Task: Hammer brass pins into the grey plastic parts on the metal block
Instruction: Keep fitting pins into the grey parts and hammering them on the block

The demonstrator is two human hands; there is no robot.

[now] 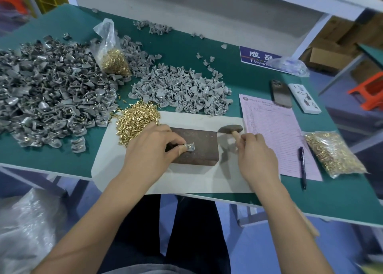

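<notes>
Left hand pinches grey plastic part on metal block; right hand grips hammer. Risk: a misjudged blow strikes fingertips.

One head-worn view (wide-angle) looks forward and down, close over the green table.

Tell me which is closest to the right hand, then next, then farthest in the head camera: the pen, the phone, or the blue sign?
From the right hand:
1. Pen, just right of it, on the pink sheet.
2. Phone, farther back on the right.
3. Blue sign, farthest, at the table's back edge.
</notes>
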